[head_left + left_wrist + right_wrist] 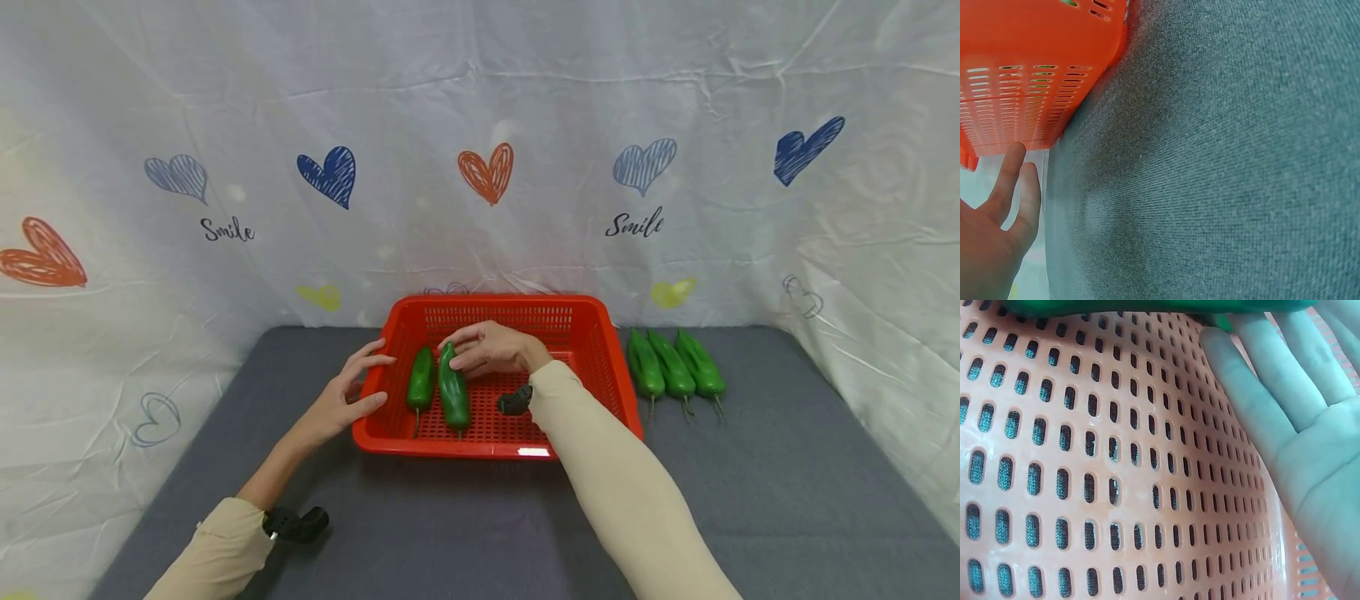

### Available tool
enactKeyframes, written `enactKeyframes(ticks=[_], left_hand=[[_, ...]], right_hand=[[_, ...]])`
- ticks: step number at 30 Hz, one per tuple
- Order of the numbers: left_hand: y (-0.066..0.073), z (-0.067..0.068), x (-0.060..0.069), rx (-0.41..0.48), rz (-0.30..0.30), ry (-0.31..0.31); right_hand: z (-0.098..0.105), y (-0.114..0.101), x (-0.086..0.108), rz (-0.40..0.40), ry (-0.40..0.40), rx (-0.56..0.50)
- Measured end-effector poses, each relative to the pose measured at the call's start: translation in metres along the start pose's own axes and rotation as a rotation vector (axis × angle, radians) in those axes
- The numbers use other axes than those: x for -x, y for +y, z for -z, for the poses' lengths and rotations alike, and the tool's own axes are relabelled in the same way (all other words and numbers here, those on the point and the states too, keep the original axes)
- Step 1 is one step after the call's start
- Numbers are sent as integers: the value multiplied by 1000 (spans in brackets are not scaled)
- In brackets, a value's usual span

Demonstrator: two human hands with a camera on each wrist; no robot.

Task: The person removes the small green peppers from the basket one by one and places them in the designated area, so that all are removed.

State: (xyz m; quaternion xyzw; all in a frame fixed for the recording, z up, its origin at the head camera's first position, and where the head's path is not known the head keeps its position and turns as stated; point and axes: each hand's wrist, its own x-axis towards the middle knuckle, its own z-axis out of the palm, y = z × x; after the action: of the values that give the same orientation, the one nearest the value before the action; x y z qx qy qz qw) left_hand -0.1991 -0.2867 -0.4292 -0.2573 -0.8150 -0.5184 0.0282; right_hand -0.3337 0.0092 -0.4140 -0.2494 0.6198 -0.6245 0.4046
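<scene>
A red plastic basket [498, 448] with slotted walls sits on the grey tabletop. My right hand [491, 348] reaches inside it and pinches the upper, pointed end of a green chili pepper [454, 398] between thumb and fingers. In the right wrist view that pepper [1147, 306] crosses the top edge, with the fingers under it. A second green pepper [422, 379] lies to its left in the basket, stem toward me. My left hand [347, 398] is at the basket's left rim, fingers spread and fairly straight; in the left wrist view two fingers [1007, 181] extend beside the slotted wall.
Three green peppers [677, 367] lie side by side on the grey cloth [787, 483] right of the basket, stems toward me. A white curtain [480, 100] printed with hearts hangs behind the table and along both sides.
</scene>
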Motion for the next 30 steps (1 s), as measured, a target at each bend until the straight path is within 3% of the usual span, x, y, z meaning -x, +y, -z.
enactKeyframes(ticks=[10,18,30], left_hand=[[1,-1,-2,-5,-1,-4],[-2,-1,-3,11,-9,-5],[5,1,0,-41,8,-10]], right_hand=[[-2,-9,7,64,53,51],[5,-11,1,142,139,7],[2,-35,6,220,215,18]])
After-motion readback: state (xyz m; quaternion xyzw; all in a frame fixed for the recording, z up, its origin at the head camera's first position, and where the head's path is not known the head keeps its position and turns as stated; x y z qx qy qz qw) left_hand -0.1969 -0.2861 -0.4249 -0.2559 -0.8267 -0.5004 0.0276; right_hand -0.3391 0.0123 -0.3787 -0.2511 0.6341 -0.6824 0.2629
